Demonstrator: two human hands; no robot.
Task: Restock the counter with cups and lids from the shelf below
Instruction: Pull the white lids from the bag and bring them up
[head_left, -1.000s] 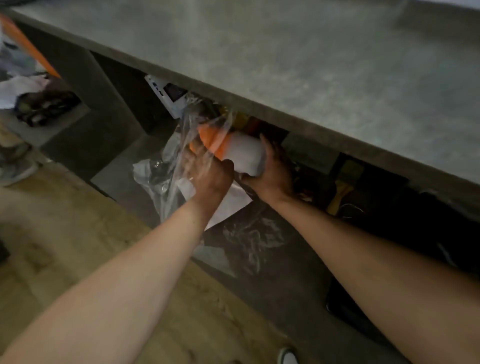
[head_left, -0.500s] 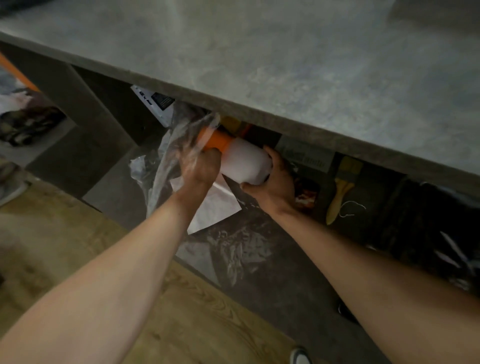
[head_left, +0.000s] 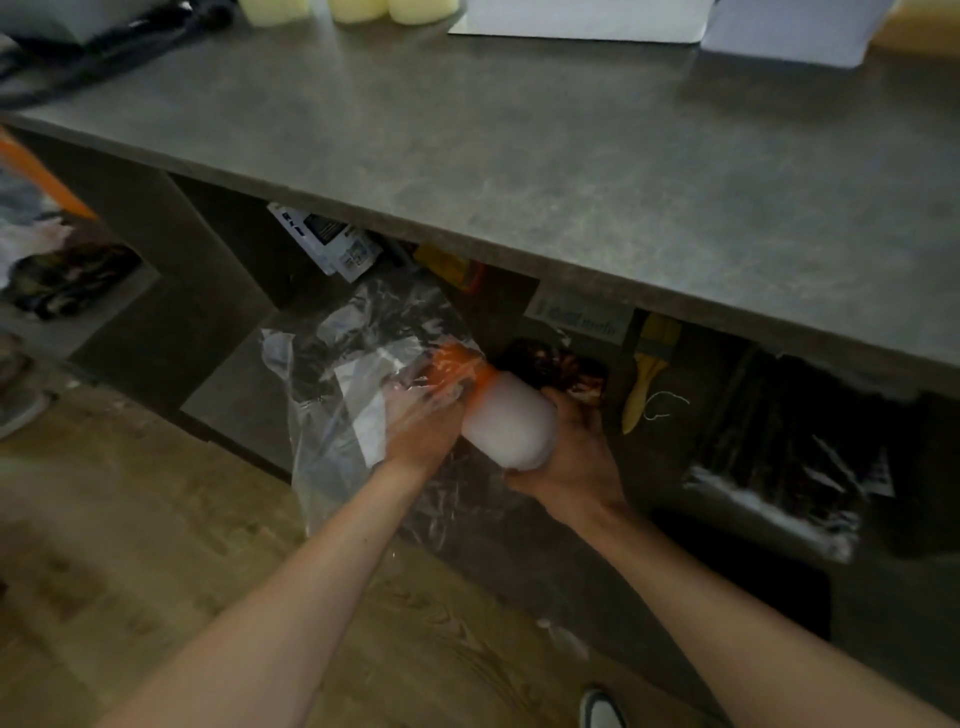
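Observation:
A stack of cups (head_left: 511, 423), white with an orange far end, lies sideways in front of the shelf (head_left: 234, 395) under the grey counter (head_left: 519, 156). A clear plastic bag (head_left: 358, 364) covers the orange end. My left hand (head_left: 421, 428) grips that bag and the stack from the left. The white end rests in my right hand (head_left: 574, 462), which clasps it from below and the right. Both hands are in front of the shelf opening, below the counter edge.
Pale yellow cup stacks (head_left: 358, 6) and white sheets (head_left: 576, 21) stand at the counter's back. On the shelf lie a white box (head_left: 327, 244), a brush with a wooden handle (head_left: 644, 379) and dark wrapped packs (head_left: 779, 457). Wooden floor (head_left: 130, 545) lies below.
Both hands have drawn the cup stack out of the shelf, toward me and lower. More of the white end is bare of the bag. The view has lifted, showing the counter's back.

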